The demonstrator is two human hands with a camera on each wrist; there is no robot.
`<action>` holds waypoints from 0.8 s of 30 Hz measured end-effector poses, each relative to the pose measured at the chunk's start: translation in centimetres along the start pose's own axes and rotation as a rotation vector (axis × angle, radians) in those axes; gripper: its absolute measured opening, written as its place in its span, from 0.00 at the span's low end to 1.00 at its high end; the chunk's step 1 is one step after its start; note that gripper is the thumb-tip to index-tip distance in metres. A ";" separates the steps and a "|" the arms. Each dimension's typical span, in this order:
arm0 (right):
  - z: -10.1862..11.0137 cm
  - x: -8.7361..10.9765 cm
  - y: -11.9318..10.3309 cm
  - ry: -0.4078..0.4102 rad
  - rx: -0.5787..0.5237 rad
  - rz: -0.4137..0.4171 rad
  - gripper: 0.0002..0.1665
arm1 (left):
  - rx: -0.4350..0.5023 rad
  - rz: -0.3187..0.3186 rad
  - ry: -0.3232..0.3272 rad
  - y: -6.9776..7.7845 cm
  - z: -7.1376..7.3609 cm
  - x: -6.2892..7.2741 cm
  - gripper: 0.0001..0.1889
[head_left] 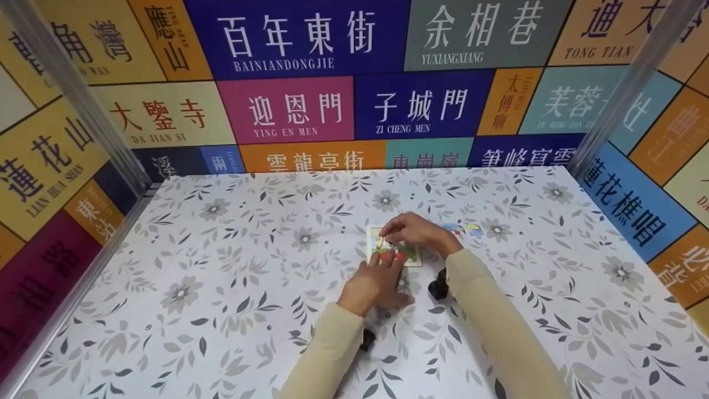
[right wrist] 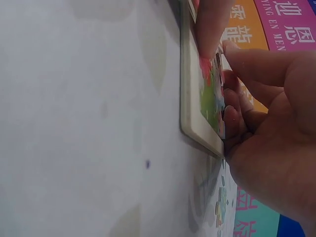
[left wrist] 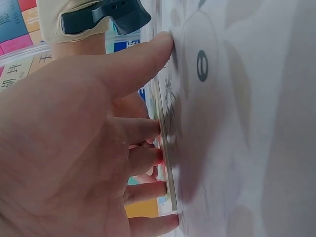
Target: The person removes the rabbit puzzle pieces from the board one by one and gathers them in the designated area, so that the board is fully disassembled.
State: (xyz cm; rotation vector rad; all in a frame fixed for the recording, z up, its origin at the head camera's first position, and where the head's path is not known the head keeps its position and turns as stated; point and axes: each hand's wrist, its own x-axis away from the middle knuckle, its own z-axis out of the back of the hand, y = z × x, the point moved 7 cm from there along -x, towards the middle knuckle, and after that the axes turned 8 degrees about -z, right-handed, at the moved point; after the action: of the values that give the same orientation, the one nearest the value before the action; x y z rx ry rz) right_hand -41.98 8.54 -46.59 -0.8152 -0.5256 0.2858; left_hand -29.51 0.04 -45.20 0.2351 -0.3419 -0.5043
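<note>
Outstretched left hand (head_left: 376, 282) and curled right hand (head_left: 418, 230), hold unclear, overlap board (right wrist: 194, 106) near pieces (head_left: 474, 229).

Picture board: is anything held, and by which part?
The left hand only touches the near side of the picture board; whether the right hand pinches anything cannot be told.

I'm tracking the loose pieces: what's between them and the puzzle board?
In the head view, the right hand lies across the stretch between puzzle board and loose pieces.

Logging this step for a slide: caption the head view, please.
Left hand touching a small picture board, right hand bent over it, colourful pieces to the right, on a flowered table.
</note>
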 end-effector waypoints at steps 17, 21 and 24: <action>0.1 0.6 -0.1 0.091 -0.074 0.015 0.10 | -0.007 0.014 -0.012 0.0 0.2 -0.3 0.48; 0.4 0.9 -0.6 0.147 -0.077 0.062 0.10 | -0.018 0.005 0.001 0.0 0.2 -0.4 0.47; 1.4 1.5 -1.5 0.223 -0.096 0.114 0.11 | -0.020 0.003 0.001 0.0 0.2 -0.5 0.46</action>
State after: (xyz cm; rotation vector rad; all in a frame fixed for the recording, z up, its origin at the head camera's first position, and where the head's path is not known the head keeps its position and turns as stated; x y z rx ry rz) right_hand -41.38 9.09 -44.21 -0.9590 -0.2860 0.2716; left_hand -30.01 0.24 -45.17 0.2155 -0.3358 -0.5041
